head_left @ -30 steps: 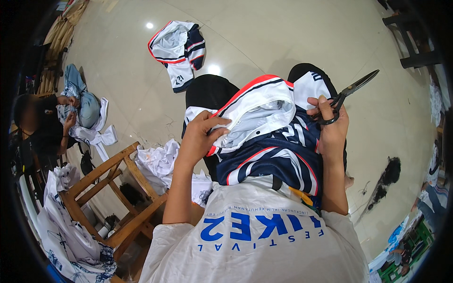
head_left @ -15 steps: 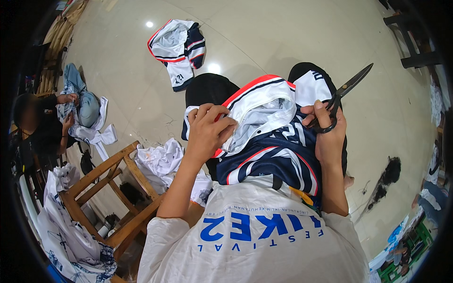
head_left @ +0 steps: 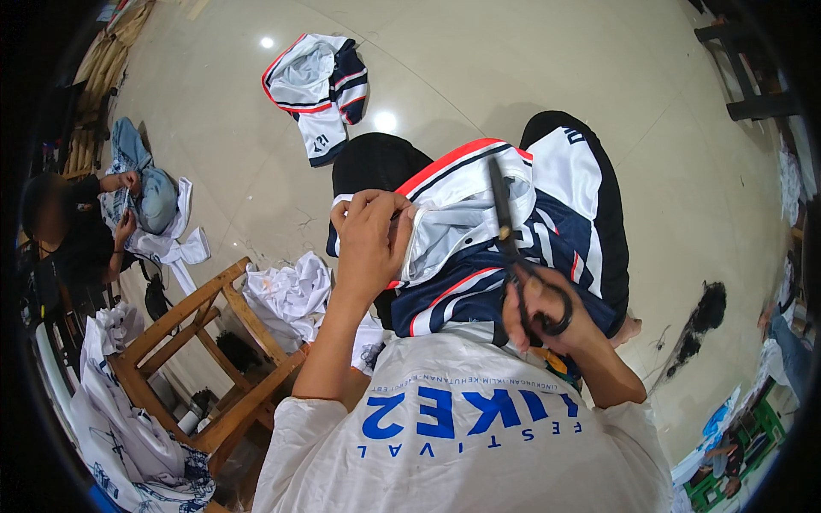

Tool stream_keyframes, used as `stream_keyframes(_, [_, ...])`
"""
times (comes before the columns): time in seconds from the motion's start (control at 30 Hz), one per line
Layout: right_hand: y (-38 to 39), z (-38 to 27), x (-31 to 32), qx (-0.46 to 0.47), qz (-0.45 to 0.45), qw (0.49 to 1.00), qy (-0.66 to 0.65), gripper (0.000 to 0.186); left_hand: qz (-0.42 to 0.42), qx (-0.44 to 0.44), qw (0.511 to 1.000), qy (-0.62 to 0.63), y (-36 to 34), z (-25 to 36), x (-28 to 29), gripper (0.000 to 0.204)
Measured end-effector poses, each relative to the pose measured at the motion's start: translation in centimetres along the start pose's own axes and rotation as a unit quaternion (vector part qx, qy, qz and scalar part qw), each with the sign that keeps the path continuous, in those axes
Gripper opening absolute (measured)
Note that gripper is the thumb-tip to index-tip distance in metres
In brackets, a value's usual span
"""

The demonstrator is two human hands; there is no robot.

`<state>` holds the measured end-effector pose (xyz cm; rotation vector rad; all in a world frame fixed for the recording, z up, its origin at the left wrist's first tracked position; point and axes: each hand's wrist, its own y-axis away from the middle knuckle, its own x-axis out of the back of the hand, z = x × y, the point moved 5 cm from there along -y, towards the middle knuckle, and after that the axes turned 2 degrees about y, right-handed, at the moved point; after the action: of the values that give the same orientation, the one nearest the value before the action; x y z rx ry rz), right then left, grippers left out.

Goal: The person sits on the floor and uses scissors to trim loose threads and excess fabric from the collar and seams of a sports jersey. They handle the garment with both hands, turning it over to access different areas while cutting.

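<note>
On my lap, over my black trouser legs [head_left: 376, 158], lies a navy, white and red jersey [head_left: 449, 303], its white collar [head_left: 453, 175] edged with red and navy stripes. My left hand [head_left: 372, 239] has its fingers curled on the left edge of that collar, pinching the fabric. In my right hand [head_left: 547, 312], low on the right, are black-handled scissors [head_left: 503, 214], blades pointing up across the collar's right part; whether they touch it, I cannot tell.
A similar garment [head_left: 318, 81] lies on the tiled floor ahead. Left are a seated co-worker [head_left: 73, 231] handling fabric, a wooden stool frame [head_left: 209, 308] and heaped white cloth [head_left: 286, 303]. A dark bench [head_left: 744, 107] and a green seat [head_left: 710, 487] stand right.
My right hand has come down and leftward, swinging the scissors from pointing right to pointing upward over the collar. My left fingers have shifted and curled further over the collar's left edge.
</note>
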<state>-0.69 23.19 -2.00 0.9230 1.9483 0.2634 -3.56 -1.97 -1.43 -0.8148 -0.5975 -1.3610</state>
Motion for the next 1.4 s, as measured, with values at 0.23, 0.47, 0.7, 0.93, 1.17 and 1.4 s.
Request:
stream_keyframes(0.23, [-0.1,1.2,-1.8,-0.166,-0.053,0.984,0.034,0.051,0.016,0.032,0.998,0.042,0.3,-0.7,-0.8,0.009])
stream_keyframes(0.47, [0.5,1.4,-2.2,-0.222,-0.036,0.974,-0.043,0.052,0.007,0.035,0.999,0.04,0.3,-0.5,-0.8,0.01])
stream_keyframes(0.7, [0.5,1.6,-2.5,-0.237,-0.048,0.967,-0.074,0.048,0.001,0.039,0.999,0.027,0.2,-0.1,-0.7,0.011])
stream_keyframes(0.93, [0.3,1.6,-2.6,-0.229,-0.024,0.972,-0.047,0.047,0.007,0.013,1.0,0.018,0.6,-0.1,-0.9,0.011])
stream_keyframes(1.17, [0.0,2.0,-2.6,-0.228,-0.013,0.973,-0.036,0.047,0.019,0.006,0.999,0.044,0.7,0.5,-0.4,0.007])
stream_keyframes(1.4, [0.1,-1.1,-0.9,-0.07,-0.017,0.994,-0.082,0.047,0.211,0.257,0.937,0.102,6.6,-12.9,4.8,0.031])
